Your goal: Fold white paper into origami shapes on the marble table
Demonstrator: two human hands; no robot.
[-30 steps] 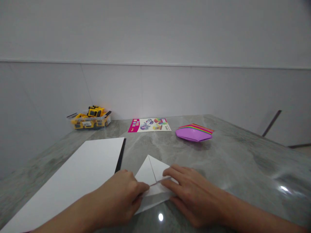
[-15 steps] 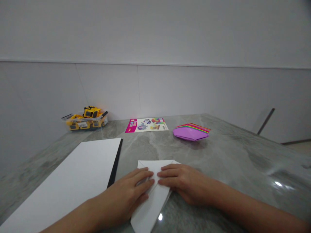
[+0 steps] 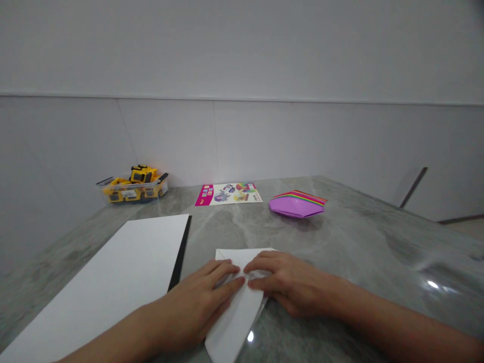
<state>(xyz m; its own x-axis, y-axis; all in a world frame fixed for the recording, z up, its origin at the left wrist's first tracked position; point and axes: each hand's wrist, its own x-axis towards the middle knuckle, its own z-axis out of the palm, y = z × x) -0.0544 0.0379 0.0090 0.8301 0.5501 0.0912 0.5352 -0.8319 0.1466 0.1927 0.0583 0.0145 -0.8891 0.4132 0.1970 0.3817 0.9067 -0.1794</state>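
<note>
A sheet of white paper (image 3: 234, 318), folded into a long shape with a pointed lower end, lies on the table in front of me. My left hand (image 3: 206, 301) holds its left side, fingertips pressing near the middle crease. From the other side, my right hand (image 3: 282, 282) holds the paper with bent fingers, their tips almost meeting those of the left. A small flap looks raised and creased between the two hands. My fingers hide part of the folds, and the right thumb is partly tucked under the hand.
Left of my hands lies a large white sheet (image 3: 124, 272) with a black edge beneath it. On the grey marbled table (image 3: 359, 262) stand a clear box of yellow toy trucks (image 3: 132, 189), a printed picture sheet (image 3: 229, 194) and a purple pack of coloured paper (image 3: 297, 205).
My right fingers have bent and spread apart on the paper, and the flap beneath them has lifted a little. The left fingertips have slid slightly right.
</note>
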